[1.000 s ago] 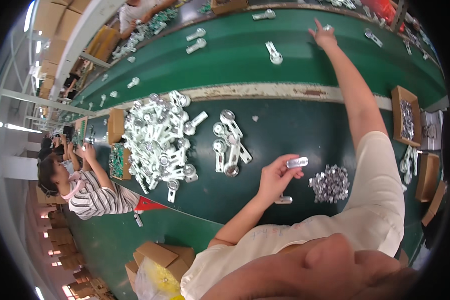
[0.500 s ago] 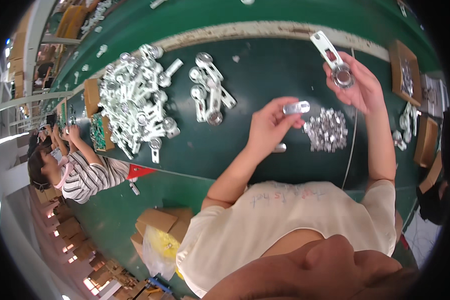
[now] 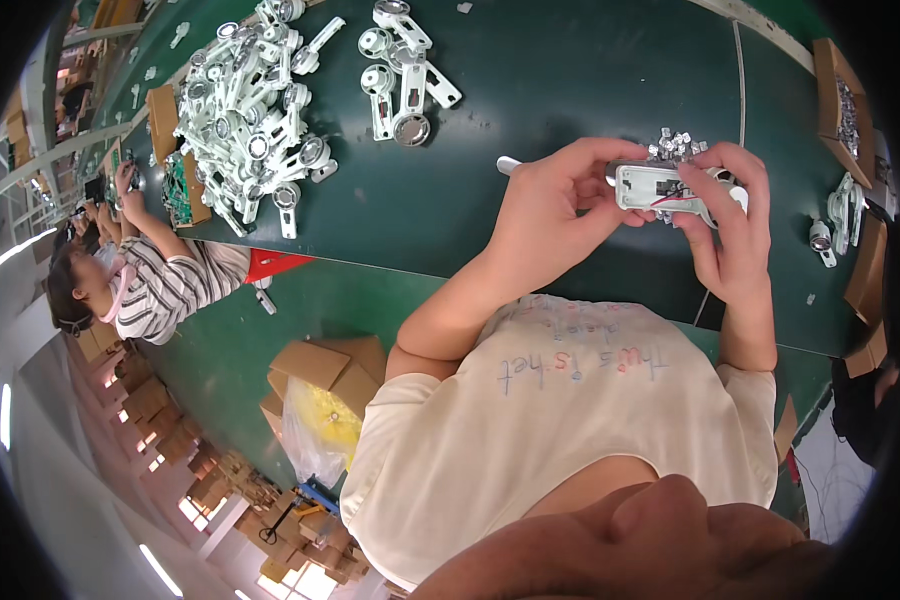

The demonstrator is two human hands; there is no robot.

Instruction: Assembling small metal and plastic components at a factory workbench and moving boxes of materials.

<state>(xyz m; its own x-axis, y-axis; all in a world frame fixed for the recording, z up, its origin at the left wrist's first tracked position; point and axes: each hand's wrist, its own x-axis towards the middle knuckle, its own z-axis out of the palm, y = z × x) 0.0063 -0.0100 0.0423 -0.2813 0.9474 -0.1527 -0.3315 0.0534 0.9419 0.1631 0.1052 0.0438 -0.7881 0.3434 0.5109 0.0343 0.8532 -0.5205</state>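
Left hand: the person's left hand (image 3: pixel 558 212) has its grip closed, thumb and fingers pinching the left end of a hollow, elongated white plastic housing (image 3: pixel 634 186).
Right hand: the person's right hand (image 3: pixel 738 222) has its grip closed too, fingers curled over the housing's right end.
White housing: held above the table, open side showing, with a thin red wire (image 3: pixel 673 195) inside.
Dark green table (image 3: pixel 570 85): carries everything listed below.
Loose silver bits: a heap of small shiny metal pieces (image 3: pixel 676 142), partly hidden behind the hands and housing.
Silver strip: a rounded, silvery elongated piece (image 3: pixel 508 165), just beside the left hand.
White parts: a large pile of white round-headed handles (image 3: pixel 255 130) at left; a smaller cluster of similar handles (image 3: pixel 410 85) nearby.
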